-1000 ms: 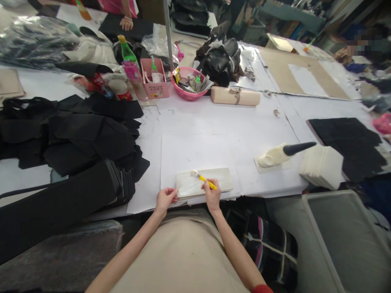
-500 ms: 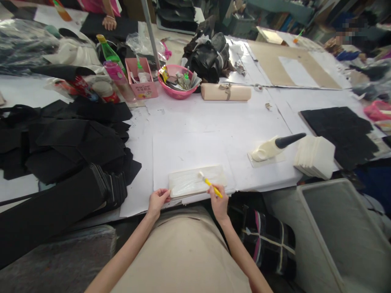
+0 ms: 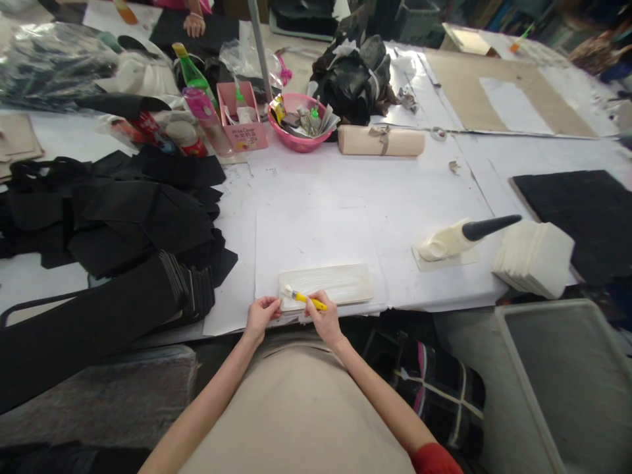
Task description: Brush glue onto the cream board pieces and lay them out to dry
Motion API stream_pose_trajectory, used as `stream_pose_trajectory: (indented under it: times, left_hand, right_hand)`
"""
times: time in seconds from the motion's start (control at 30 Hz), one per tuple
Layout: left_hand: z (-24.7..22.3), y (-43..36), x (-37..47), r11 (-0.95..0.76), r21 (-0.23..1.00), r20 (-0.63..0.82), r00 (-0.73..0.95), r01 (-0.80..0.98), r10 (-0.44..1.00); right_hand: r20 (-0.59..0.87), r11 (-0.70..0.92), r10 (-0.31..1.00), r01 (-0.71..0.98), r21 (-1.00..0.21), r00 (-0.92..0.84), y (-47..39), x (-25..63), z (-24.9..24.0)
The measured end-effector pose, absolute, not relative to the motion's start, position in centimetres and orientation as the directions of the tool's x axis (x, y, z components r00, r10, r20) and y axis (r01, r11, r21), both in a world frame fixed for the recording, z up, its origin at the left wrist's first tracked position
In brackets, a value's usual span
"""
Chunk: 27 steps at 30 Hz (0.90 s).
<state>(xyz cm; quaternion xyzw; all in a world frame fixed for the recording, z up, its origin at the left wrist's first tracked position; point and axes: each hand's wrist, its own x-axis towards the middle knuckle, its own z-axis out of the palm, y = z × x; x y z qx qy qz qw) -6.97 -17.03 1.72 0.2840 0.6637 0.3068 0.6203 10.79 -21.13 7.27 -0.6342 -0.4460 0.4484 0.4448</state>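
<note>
A pale rectangular panel [image 3: 340,284], streaked with a wet-looking white coating, lies at the front edge of the white-covered table [image 3: 345,197]. My left hand [image 3: 263,316] pinches the panel's near left corner between thumb and fingers. In my right hand [image 3: 323,316] is a yellow-handled brush [image 3: 310,301], its whitish bristles touching the panel's left end. To the right, a cream-coloured bottle [image 3: 442,243] with a long black nozzle lies tilted on a small pale sheet. Beside it leans a stack of white pieces [image 3: 536,257].
Black cut pieces [image 3: 118,210] pile up at left. A pink basket [image 3: 301,125], a pink box [image 3: 243,118] and a beige roll [image 3: 380,140] stand farther back. A grey bin [image 3: 567,382] is below right. Another person's hand [image 3: 194,25] rests on black material.
My right hand has swept the brush leftward along the panel to its left end. My left hand stays at the near left corner. The whole view has shifted slightly.
</note>
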Motion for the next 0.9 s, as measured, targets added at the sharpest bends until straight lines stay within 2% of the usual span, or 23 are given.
stream_pose_trajectory:
  times: [0.1, 0.23, 0.33, 0.43, 0.5, 0.57, 0.63, 0.73, 0.8, 0.83, 0.9]
  left_hand:
    - [1.8, -17.1, -7.0, 0.647, 0.762, -0.646, -0.070, -0.009, 0.760]
    - [1.9, -17.1, -6.9, 0.635, 0.773, -0.634, -0.074, -0.007, 0.770]
    - [1.8, -17.1, -6.9, 0.624, 0.782, -0.622, -0.077, 0.004, 0.780]
    - [1.7, -17.1, -6.9, 0.612, 0.791, -0.610, -0.071, 0.019, 0.790]
    - [1.6, -17.1, -7.0, 0.607, 0.794, -0.604, -0.075, 0.027, 0.793]
    - [1.5, -17.2, -7.1, 0.609, 0.793, -0.605, -0.079, 0.027, 0.792]
    - [1.5, -17.3, -7.2, 0.612, 0.790, -0.609, -0.080, 0.023, 0.789]
    - [1.4, -17.4, -7.2, 0.608, 0.794, -0.603, -0.100, 0.027, 0.792]
    - [1.5, -17.4, -7.2, 0.604, 0.795, -0.597, -0.111, 0.047, 0.795]
    - [1.5, -17.3, -7.2, 0.602, 0.796, -0.594, -0.113, 0.059, 0.797]
    - [1.7, -17.3, -7.1, 0.595, 0.799, -0.585, -0.114, 0.086, 0.803]
  right_hand:
    - [-0.234, -0.253, 0.959, 0.111, -0.961, 0.160, -22.7, 11.4, 7.5]
    - [-0.226, -0.280, 0.920, 0.133, -0.951, 0.319, -24.2, 14.0, 7.1]
    - [-0.150, -0.294, 0.837, 0.201, -0.935, 0.527, -25.0, 18.3, 6.5]
    - [-0.044, -0.344, 0.691, 0.275, -0.898, 0.722, -26.1, 23.5, 6.5]
    - [0.064, -0.383, 0.600, 0.357, -0.852, 0.798, -26.9, 25.7, 7.2]
    - [0.151, -0.386, 0.563, 0.420, -0.821, 0.812, -27.6, 26.1, 8.2]
    - [0.160, -0.332, 0.641, 0.459, -0.824, 0.751, -28.1, 24.4, 9.0]
    - [0.071, -0.204, 0.874, 0.494, -0.845, 0.481, -28.3, 20.5, 8.9]
    - [0.030, -0.161, 0.938, 0.511, -0.844, 0.345, -28.4, 19.3, 8.2]
    - [0.025, -0.169, 0.939, 0.522, -0.836, 0.344, -28.6, 19.4, 7.7]
    - [0.047, -0.243, 0.886, 0.548, -0.801, 0.462, -29.2, 21.3, 7.1]
